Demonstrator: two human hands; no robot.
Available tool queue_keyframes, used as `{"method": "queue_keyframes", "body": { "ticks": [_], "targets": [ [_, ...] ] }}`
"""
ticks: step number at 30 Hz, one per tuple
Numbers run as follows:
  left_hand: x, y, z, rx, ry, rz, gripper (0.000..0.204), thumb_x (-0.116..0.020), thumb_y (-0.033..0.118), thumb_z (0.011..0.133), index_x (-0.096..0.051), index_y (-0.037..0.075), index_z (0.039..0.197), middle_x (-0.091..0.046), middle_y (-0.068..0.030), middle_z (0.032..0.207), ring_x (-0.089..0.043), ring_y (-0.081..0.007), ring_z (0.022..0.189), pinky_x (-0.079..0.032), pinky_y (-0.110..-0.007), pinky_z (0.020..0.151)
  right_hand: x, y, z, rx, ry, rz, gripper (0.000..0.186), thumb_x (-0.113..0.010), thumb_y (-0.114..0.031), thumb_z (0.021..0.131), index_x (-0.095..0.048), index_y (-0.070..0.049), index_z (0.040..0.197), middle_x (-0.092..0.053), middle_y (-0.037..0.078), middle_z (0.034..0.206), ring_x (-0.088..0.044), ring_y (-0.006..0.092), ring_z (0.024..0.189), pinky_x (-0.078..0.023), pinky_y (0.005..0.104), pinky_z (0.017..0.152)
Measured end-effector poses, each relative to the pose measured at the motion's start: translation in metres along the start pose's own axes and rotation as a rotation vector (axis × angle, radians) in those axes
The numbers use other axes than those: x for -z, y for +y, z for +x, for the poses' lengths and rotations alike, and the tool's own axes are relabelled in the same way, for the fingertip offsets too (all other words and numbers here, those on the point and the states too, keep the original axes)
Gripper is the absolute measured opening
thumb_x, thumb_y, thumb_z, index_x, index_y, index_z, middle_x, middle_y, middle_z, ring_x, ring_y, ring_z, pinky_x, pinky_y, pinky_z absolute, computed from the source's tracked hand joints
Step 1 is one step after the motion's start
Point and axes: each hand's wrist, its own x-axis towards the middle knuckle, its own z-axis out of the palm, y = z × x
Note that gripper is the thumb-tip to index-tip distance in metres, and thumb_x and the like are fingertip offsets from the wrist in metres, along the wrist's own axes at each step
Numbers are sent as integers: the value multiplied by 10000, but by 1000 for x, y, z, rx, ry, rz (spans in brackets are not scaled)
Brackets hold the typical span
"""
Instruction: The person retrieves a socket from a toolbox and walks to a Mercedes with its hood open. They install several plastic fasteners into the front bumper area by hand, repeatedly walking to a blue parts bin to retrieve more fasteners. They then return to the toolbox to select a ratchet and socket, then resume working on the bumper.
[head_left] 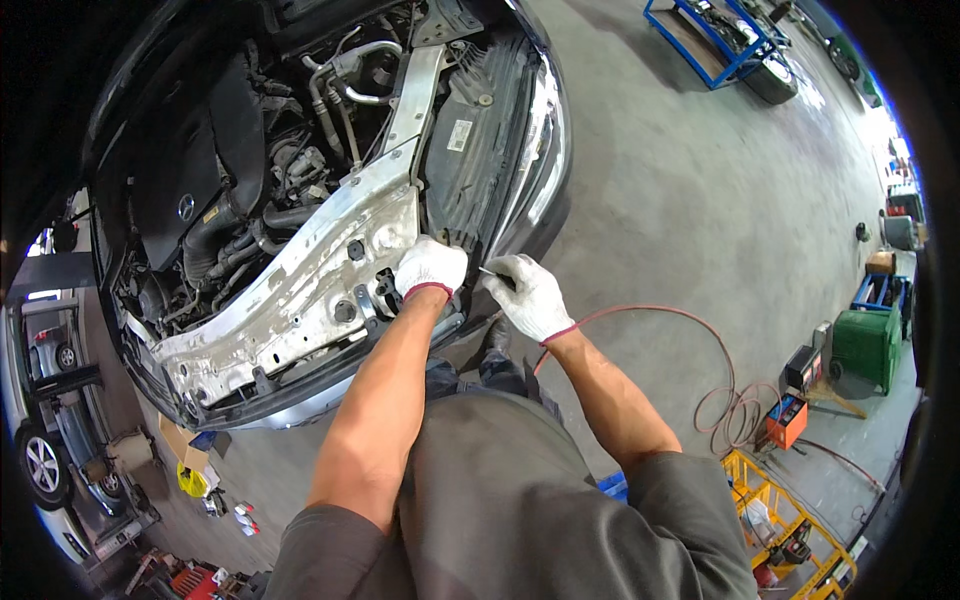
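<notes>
My right grip (527, 298) pinches a thin rod (487, 270), projecting from the fingertips toward my left grip (432, 267), state indeterminable, at the silver crossmember (385, 212) edge. Beyond: black housing (468, 185), white printed label (459, 135).

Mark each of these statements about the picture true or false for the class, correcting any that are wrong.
1. The left hand and the right hand are both gloved in white. True.
2. The engine bay is covered over. False: it lies open to view.
3. The left hand is nearer the pale metal front panel than the right hand is. True.
4. The green bin stands at the left side of the picture. False: it stands at the right side.
5. A reddish hose lies on the floor. True.
6. The two hands are clasped together. False: they are apart.
</notes>
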Motion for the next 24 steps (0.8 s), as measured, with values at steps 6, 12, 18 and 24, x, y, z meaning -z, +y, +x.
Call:
{"method": "queue_keyframes", "body": {
  "ticks": [6, 12, 18, 24],
  "targets": [
    [-2, -5, -9, -69, 73, 4, 462, -619, 361, 877, -666, -8, 1152, -737, -284, 1074, -719, -420, 1054, -553, -486, 969, -5, 8, -10, -54, 10, 80, 259, -721, -237, 928, -733, -46, 1102, -717, 195, 1025, -700, 377, 984, -553, 433, 871],
    [-9, -43, 7, -221, 51, -245, 413, -648, 380, 870, -766, 33, 1061, -762, -246, 949, -760, -338, 921, -594, -446, 870, -7, 12, -6, -21, 41, 114, 193, -718, -185, 925, -733, -55, 1066, -710, 178, 1000, -696, 369, 970, -556, 430, 859],
    [9, -107, -15, 30, -122, -1206, 284, -638, 224, 942, -711, 11, 1115, -696, -76, 806, -646, -164, 652, -521, -301, 583, 2, -8, 25, 149, -101, -170, 208, -726, -237, 896, -741, -81, 1031, -683, 159, 937, -681, 365, 931, -551, 452, 830],
    [-11, -187, -56, 134, -210, -1260, 261, -577, 236, 1023, -689, 24, 1128, -619, -18, 809, -554, -120, 660, -464, -270, 590, -19, -28, 59, 341, -293, -559, 198, -721, -253, 868, -727, -73, 952, -694, 139, 908, -692, 341, 884, -547, 471, 820]
  ]
}}
